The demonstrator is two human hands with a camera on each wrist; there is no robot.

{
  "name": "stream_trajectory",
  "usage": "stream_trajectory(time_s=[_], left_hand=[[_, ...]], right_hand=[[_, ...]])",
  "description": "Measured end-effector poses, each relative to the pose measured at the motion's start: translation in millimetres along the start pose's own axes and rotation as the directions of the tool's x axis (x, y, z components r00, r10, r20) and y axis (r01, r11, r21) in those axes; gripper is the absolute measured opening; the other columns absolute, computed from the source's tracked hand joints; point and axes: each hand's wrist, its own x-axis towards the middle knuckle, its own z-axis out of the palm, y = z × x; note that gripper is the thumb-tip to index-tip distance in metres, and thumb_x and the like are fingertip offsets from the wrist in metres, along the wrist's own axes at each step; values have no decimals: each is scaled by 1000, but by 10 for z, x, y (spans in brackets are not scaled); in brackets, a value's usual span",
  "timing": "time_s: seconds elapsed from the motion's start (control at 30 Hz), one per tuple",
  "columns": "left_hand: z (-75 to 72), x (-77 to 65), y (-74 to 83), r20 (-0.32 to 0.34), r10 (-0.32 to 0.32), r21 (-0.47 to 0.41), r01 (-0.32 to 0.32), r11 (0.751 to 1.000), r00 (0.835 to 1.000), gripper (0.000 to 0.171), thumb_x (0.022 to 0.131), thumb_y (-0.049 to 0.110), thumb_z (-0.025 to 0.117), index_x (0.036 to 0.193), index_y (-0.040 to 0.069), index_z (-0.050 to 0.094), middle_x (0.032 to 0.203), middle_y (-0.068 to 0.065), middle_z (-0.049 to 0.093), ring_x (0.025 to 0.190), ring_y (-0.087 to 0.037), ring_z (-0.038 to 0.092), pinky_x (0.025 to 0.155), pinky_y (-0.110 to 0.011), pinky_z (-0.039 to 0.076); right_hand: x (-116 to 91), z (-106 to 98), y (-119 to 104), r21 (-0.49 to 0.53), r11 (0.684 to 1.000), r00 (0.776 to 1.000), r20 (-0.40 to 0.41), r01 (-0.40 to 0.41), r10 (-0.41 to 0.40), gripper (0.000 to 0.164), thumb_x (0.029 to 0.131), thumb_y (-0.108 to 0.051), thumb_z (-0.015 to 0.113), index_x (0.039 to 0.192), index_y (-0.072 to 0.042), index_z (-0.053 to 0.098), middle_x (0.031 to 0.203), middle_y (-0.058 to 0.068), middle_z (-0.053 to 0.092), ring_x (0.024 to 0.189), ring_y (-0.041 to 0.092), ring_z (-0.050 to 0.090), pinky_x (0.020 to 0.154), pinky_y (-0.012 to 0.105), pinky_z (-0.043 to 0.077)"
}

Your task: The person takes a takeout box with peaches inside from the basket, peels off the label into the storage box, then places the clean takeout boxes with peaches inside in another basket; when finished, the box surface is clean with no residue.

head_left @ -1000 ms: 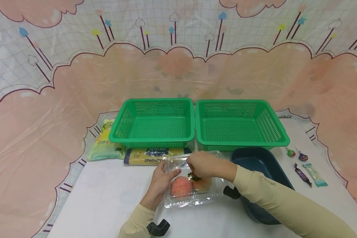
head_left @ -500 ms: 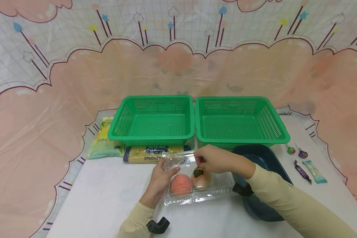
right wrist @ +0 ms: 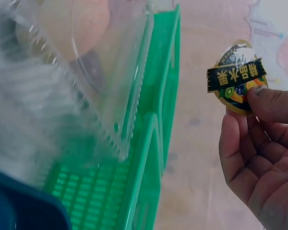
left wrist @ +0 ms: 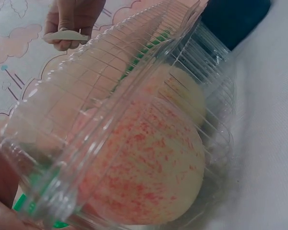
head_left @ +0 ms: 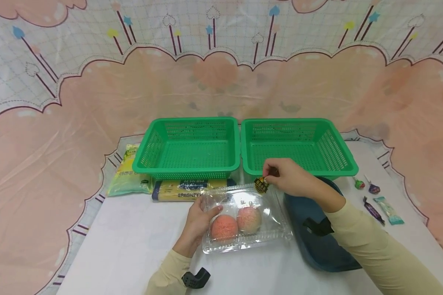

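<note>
My left hand [head_left: 196,223] grips the left edge of a clear plastic fruit box [head_left: 267,229], thumb over its lid. Inside lie two peaches, a redder one [head_left: 224,228] on the left and a paler one [head_left: 249,220] beside it. Above the box's far right corner, my right hand [head_left: 289,177] pinches a sticker [right wrist: 237,76] between thumb and fingers. The sticker is oval, black and gold, with a fruit picture and Chinese characters. Its pale back shows in the left wrist view. Part of the left hand [left wrist: 5,191] appears at that view's lower left.
Two green baskets [head_left: 186,170] [head_left: 302,170] stand side by side at the back. Before the left one lie a spaghetti packet [head_left: 192,190] and a yellow-green bag [head_left: 131,180]. A dark blue tub [head_left: 313,246] sits under the right forearm; several sweets [head_left: 389,211] lie farther right.
The right hand has lifted the sticker off the lid over the peaches and moved it away, up and to the right. The left hand keeps its grip on the box.
</note>
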Motion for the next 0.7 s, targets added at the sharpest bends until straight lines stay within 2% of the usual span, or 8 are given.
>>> stream_trajectory(time_s=[0.33,0.7], left_hand=[[10,-2,9,-3,-12,4,12,1000,1000,88,91,9,78,160,-9,25,167,-35,22,157,-53,14,129,-63,15],[14,-9,3,-17,-20,23,20,1000,1000,86,92,10,77,160,-7,27,167,-33,23,157,-53,15,128,-65,16]], right_hand=[[-178,-146,218,50,997,997,-52,-62,64,8,102,1,62,97,-5,63,98,8,67,88,20,60,73,32,51],[-262,-211,494,33,993,993,-22,-113,114,5,102,-1,61,97,-3,62,93,7,64,81,18,54,66,29,47]])
